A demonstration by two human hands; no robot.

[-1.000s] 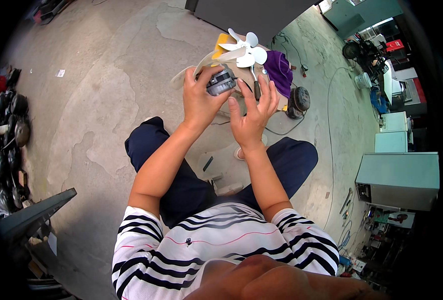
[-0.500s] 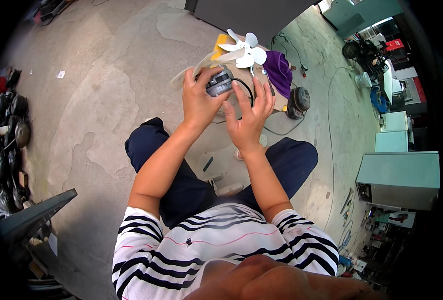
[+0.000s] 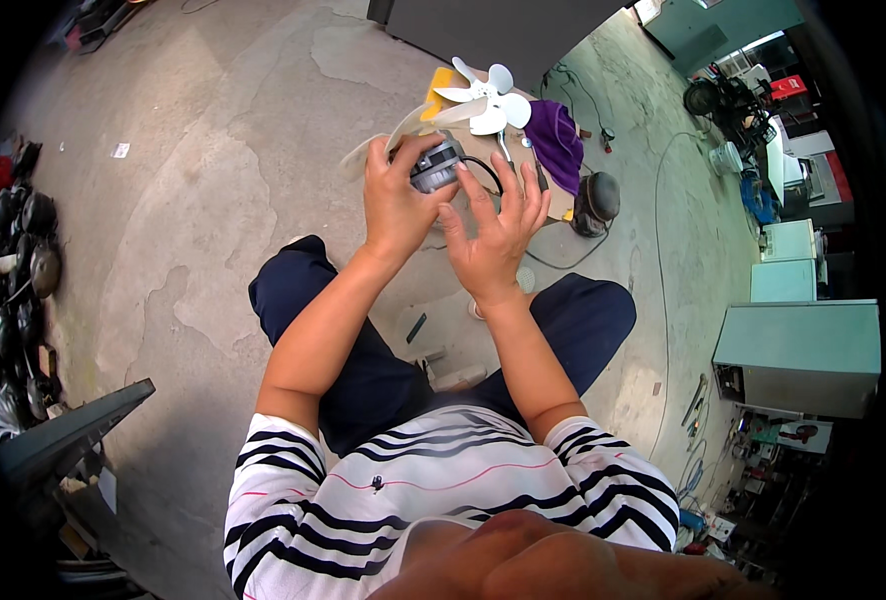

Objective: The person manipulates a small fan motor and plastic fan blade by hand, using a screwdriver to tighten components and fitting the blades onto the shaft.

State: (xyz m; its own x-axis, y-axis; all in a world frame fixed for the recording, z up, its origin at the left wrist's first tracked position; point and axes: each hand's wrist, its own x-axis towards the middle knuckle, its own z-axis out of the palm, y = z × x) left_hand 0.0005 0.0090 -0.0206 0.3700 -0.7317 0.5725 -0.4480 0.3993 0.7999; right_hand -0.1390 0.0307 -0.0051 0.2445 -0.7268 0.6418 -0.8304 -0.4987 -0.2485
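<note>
My left hand (image 3: 398, 205) grips a small grey motor (image 3: 433, 172), which has an off-white fan blade (image 3: 408, 125) on its far side and a curved black cord. My right hand (image 3: 493, 240) is just right of it, fingers spread, index fingertip at the motor's edge; whether it touches is unclear. Beyond my hands, a white multi-bladed fan (image 3: 493, 108), a yellow object (image 3: 441, 85), a purple cloth (image 3: 553, 140) and a metal tool (image 3: 502, 140) lie on a small tan board (image 3: 555, 208). My right fingers partly hide the tool.
A black compressor (image 3: 595, 205) with a cable sits right of the board. A dark grey cabinet (image 3: 483, 30) stands behind. Several black compressors (image 3: 33, 230) line the left; pale green appliances (image 3: 793, 355) and a cluttered row stand right. My bent legs are below my hands.
My right hand has moved slightly left, its index fingertip closer to the motor. My left hand still holds the motor in nearly the same place.
</note>
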